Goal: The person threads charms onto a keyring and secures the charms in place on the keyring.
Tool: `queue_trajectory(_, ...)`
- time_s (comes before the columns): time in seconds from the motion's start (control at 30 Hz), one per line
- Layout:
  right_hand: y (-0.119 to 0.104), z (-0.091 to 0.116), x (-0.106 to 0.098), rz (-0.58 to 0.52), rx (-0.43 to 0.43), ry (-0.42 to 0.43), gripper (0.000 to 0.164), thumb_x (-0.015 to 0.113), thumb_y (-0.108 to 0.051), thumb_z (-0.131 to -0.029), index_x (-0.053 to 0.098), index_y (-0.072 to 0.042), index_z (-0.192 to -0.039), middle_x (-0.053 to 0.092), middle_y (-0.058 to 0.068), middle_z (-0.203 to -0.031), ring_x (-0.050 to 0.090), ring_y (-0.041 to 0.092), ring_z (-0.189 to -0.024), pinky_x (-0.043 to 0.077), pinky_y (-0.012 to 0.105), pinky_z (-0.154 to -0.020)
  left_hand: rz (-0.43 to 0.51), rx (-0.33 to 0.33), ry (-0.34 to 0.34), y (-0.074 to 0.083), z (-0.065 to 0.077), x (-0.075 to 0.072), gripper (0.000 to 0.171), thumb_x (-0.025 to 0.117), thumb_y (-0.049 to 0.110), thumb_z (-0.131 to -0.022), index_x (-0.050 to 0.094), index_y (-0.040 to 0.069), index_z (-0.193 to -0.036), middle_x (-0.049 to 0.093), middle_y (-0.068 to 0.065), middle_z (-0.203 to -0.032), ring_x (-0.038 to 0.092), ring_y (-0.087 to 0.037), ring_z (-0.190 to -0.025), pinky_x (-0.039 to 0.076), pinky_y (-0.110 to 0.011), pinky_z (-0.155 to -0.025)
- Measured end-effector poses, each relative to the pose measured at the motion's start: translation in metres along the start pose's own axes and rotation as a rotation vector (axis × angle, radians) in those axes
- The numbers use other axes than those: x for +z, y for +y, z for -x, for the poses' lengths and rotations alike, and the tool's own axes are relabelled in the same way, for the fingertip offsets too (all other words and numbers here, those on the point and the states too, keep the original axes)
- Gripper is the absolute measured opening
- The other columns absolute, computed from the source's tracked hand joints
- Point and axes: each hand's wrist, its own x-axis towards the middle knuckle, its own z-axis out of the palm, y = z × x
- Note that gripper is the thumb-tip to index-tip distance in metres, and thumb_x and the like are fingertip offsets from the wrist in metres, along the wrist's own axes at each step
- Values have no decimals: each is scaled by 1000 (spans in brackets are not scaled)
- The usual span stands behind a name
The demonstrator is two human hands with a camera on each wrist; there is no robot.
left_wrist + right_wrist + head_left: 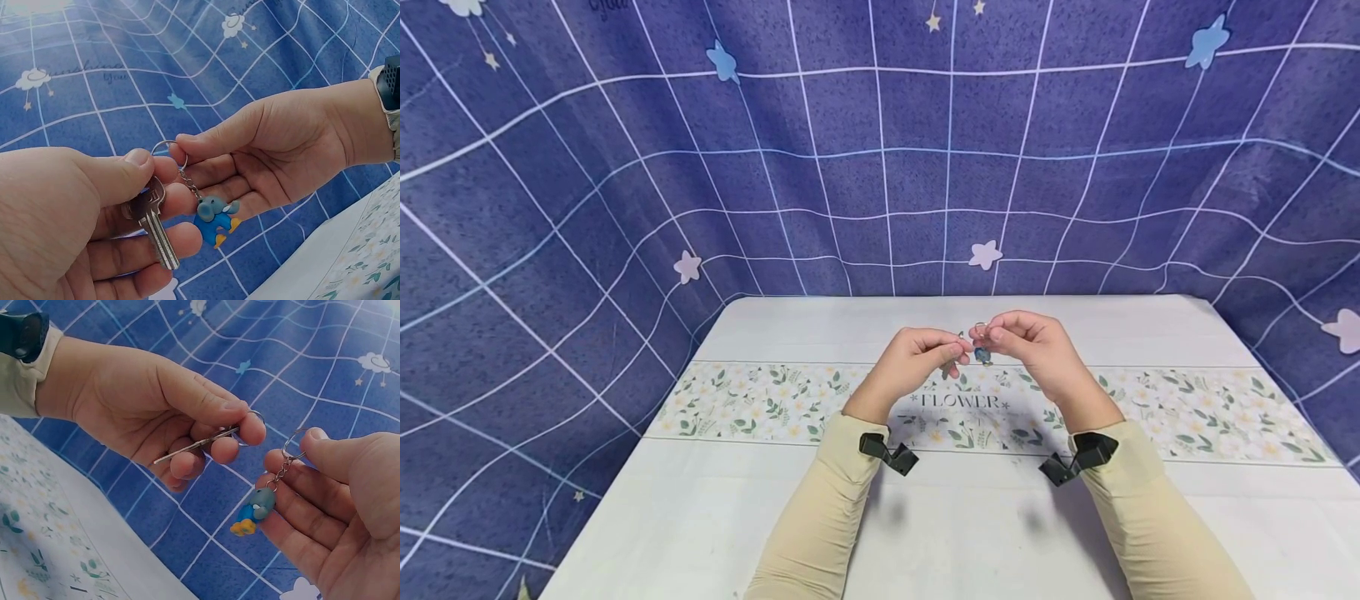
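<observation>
Over the table, my left hand (916,360) pinches a silver key (159,234) between thumb and index finger, its blade pointing down. A small metal ring (260,416) sticks out past those fingertips. My right hand (1043,348) pinches a split key ring (285,447) between thumb and fingers. From that ring a short chain (282,473) hangs down to a grey and blue elephant charm (214,215) with yellow feet. Both hands are close together, fingertips nearly meeting. In the right wrist view the two rings are apart, with a narrow gap between them.
Below the hands lies a white table (955,521) with a floral band (745,404) marked "FLOWER". A blue curtain (917,192) with white grid lines and stars hangs behind and to the sides. Each wrist carries a black camera mount (887,454).
</observation>
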Motion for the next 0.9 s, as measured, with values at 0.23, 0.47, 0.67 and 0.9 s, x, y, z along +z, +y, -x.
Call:
queue_trajectory(0.23,-3,1,2,37,14,5,9,60,-3,-101,69,-5,-97,77,-3,-100,74,13,-95,56,31,-90,-8,18,-12,-2,0,0,18,63,7,-100,74,-5,-106,74,-14,-91,67,-14,-70,58,-43,-74)
queue_trajectory(0.47,-6,1,3,63,33,23,8,61,-4,-100,68,-4,-96,76,-5,-96,73,10,-92,56,30,-89,-12,32,-48,-2,0,-1,17,61,6,-101,74,-5,-104,74,-14,-92,67,-14,-72,58,-43,-75)
queue_trajectory(0.67,-7,1,4,91,41,37,9,62,-4,-100,69,-4,-95,76,-5,-94,72,9,-91,56,28,-88,-4,45,-85,-2,0,-1,19,60,7,-101,74,-5,-105,74,-13,-92,66,-15,-73,56,-55,-78)
queue_trajectory(0.9,-8,2,5,135,34,41,12,61,-3,-100,66,8,-96,75,-5,-91,71,9,-88,57,28,-86,-7,51,-94,-1,1,0,18,60,7,-101,74,-5,-103,73,-13,-91,66,-15,-72,57,-51,-76)
